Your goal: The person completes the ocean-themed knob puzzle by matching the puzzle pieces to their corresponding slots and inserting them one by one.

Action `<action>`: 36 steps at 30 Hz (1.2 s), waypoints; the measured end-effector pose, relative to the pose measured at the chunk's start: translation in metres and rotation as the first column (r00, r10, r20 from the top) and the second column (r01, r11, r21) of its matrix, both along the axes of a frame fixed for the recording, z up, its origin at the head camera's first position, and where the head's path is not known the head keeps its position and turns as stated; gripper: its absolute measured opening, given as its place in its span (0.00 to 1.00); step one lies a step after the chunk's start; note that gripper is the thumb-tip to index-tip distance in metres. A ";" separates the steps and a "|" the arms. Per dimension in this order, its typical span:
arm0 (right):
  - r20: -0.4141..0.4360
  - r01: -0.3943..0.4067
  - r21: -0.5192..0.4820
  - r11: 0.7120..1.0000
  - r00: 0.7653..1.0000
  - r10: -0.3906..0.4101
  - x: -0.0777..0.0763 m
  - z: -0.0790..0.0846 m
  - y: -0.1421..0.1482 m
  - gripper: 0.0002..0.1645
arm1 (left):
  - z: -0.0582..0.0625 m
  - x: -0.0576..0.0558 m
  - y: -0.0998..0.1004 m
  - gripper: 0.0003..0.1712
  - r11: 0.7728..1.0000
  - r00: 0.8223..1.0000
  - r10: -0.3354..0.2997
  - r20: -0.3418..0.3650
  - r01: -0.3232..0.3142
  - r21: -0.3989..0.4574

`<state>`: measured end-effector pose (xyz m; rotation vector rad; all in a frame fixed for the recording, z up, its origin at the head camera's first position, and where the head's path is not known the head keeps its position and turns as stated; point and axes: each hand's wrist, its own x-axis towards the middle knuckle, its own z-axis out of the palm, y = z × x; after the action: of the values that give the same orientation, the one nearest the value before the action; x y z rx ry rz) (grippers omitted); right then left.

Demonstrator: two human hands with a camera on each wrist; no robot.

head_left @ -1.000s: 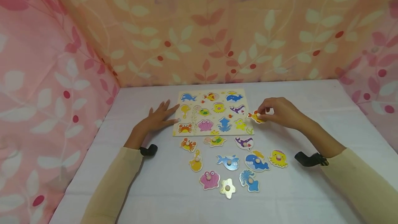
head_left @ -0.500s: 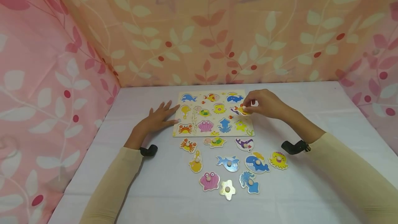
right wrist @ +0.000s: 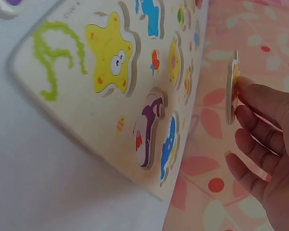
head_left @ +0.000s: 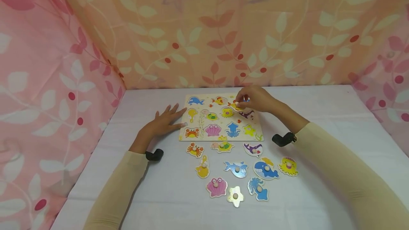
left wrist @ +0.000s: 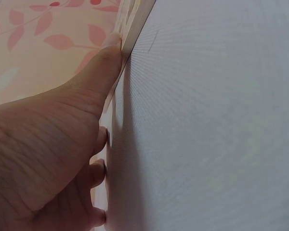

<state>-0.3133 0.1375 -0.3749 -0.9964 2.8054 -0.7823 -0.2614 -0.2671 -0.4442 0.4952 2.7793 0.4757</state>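
My right hand pinches a red and yellow fish puzzle piece above the upper right of the wooden puzzle board. In the right wrist view the fish piece is seen edge-on, raised off the board, between thumb and fingers of the right hand. My left hand lies with fingers spread at the board's left edge. The left wrist view shows the thumb of the left hand on the board's edge. Sea-animal pictures fill the board's recesses, among them a printed fish and a starfish.
In front of the board lie several knobbed pieces: a crab, a turtle, a blue whale, an octopus, a pink shell and a starfish. A patterned cloth hangs behind the white table.
The right hand has carried the fish piece leftward and away from me, from beside the board to over its upper right part. The left hand has stayed at the board's left edge.
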 end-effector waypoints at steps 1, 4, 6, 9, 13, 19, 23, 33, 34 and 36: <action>0.001 -0.008 -0.005 1.000 1.000 0.008 -0.003 -0.001 -0.003 0.06 | 0.000 0.000 0.000 0.47 1.000 1.000 0.002 0.001 -0.002 0.001; 0.017 -0.009 -0.010 1.000 1.000 0.009 -0.010 -0.003 -0.012 0.05 | -0.002 0.000 -0.002 0.48 1.000 1.000 0.004 0.002 -0.004 -0.001; 0.022 -0.010 0.004 1.000 1.000 0.010 -0.015 -0.005 -0.018 0.05 | -0.002 0.001 -0.002 0.48 1.000 1.000 0.007 0.003 -0.007 0.002; 0.034 0.000 0.031 1.000 0.999 -0.001 -0.020 -0.007 -0.024 0.05 | -0.003 0.001 -0.001 0.48 1.000 1.000 0.009 0.005 -0.009 0.010; 0.048 -0.005 0.047 0.999 0.999 0.003 -0.028 -0.011 -0.032 0.05 | -0.002 0.001 0.000 0.47 1.000 1.000 0.012 0.008 -0.012 0.009; 0.034 -0.042 0.052 0.998 0.999 0.040 -0.037 -0.014 -0.042 0.04 | -0.005 0.001 0.001 0.47 1.000 1.000 0.009 0.004 -0.009 0.011; 0.056 -0.019 0.050 0.999 0.998 0.016 -0.043 -0.016 -0.046 0.04 | -0.004 0.001 0.003 0.47 1.000 1.000 0.005 0.006 -0.005 0.011; 0.089 0.037 0.047 0.998 0.995 -0.041 -0.055 -0.025 -0.057 0.05 | -0.001 0.002 0.005 0.47 1.000 1.000 0.002 0.009 -0.002 0.007; 0.084 0.044 0.052 0.998 0.995 -0.048 -0.056 -0.026 -0.058 0.05 | -0.002 0.002 0.005 0.47 1.000 1.000 -0.001 0.007 0.001 0.004; 0.078 0.056 0.061 0.997 0.995 -0.061 -0.057 -0.026 -0.060 0.05 | -0.002 0.002 0.006 0.47 1.000 1.000 -0.002 0.003 0.002 0.000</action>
<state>-0.3703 0.0778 -0.4014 -0.8579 2.7833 -0.7249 -0.2598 -0.2616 -0.4465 0.4970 2.7761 0.4751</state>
